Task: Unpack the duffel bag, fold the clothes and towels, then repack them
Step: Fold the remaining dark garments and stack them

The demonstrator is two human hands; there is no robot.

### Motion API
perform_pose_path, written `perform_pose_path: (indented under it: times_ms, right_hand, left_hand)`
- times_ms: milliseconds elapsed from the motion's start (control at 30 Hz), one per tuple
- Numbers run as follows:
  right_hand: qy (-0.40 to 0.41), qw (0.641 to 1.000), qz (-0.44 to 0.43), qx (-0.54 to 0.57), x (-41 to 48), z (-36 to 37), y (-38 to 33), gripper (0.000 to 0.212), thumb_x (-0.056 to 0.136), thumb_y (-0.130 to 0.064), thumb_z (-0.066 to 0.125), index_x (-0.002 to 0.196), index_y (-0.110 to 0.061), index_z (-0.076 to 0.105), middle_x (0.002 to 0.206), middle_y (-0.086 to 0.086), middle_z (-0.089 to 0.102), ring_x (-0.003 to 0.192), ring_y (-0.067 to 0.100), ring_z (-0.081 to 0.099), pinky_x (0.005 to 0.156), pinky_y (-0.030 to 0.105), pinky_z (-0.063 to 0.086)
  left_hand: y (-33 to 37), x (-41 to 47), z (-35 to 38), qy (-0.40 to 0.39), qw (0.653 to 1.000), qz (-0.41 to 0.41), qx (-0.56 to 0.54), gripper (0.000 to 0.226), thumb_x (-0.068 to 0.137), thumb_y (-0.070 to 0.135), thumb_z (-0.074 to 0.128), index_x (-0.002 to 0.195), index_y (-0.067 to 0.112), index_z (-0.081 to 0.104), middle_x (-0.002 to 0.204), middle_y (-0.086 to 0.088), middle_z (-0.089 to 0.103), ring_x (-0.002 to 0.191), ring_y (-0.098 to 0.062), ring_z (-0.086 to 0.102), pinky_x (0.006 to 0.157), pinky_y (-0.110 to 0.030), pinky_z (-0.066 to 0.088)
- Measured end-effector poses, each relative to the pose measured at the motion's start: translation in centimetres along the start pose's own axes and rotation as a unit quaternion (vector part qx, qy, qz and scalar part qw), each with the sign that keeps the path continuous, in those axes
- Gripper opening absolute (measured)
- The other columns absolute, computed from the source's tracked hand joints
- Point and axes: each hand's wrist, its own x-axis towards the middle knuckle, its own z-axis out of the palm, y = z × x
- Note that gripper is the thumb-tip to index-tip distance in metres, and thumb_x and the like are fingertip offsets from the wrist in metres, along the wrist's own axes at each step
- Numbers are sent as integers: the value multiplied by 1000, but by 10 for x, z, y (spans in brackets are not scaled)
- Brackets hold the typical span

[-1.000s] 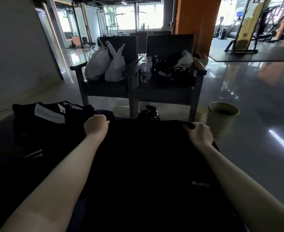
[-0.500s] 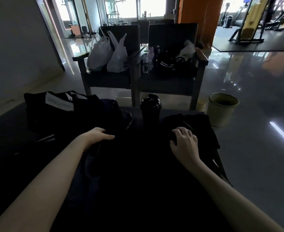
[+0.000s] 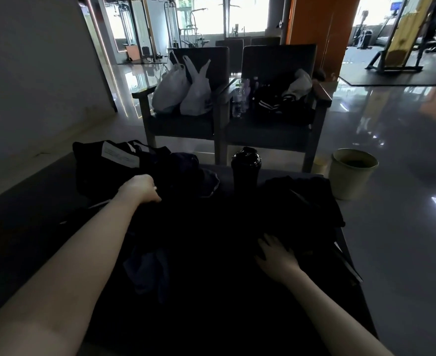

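The left hand [image 3: 139, 187] sinks its fingertips into black cloth, so whether it grips anything cannot be told. The clothes [image 3: 211, 227] on the table [image 3: 31, 214] merge into one dark mass, their edges and folds lost. The duffel bag [image 3: 96, 170] blends into the shadow below, and the print on its white label [image 3: 120, 155] is too small to read. Both forearms run off the bottom edge.

Matt black cloth garment [image 3: 211, 227], glossy plastic shaker bottle [image 3: 245, 167], thin crinkled plastic bags [image 3: 183, 91], polished reflective floor [image 3: 404, 119]
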Motion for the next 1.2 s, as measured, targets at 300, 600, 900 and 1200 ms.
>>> perform_pose_path:
  times_ms: [300, 600, 900, 1200]
  right_hand:
    - [25, 1000, -8, -7, -1, 10, 0, 58, 97, -41, 37, 150, -23, 19, 160, -4, 3, 147, 17, 1, 115, 46, 12]
    - [299, 935, 125, 145, -37, -31, 42, 45, 90, -27, 56, 130, -8, 48, 133, 13, 48, 122, 31, 44, 95, 43, 39]
    - [316, 923, 155, 157, -16, -63, 93, 59, 92, -37, 55, 142, -10, 37, 138, 13, 45, 127, 32, 39, 98, 44, 38]
    - [279, 940, 124, 153, 31, -90, 120, 23, 86, -18, 55, 102, -7, 67, 98, 15, 65, 101, 35, 55, 80, 38, 42]
  left_hand:
    - [22, -26, 58, 96, 987, 129, -20, 40, 98, 40, 45, 131, 21, 55, 131, -6, 54, 119, -26, 51, 99, -38, 42]
    - [69, -59, 110, 88, 967, 231, 59, 43, 100, 38, 37, 139, 24, 45, 149, 6, 38, 138, -15, 30, 114, -43, 20]
    - [165, -62, 157, -71, 939, 330, 58, 55, 99, 39, 40, 149, 20, 28, 156, 1, 23, 141, -21, 27, 113, -45, 24]
    - [194, -27, 179, -62, 944, 313, 80, 55, 98, 43, 40, 147, 19, 30, 149, -7, 34, 133, -27, 36, 109, -45, 29]
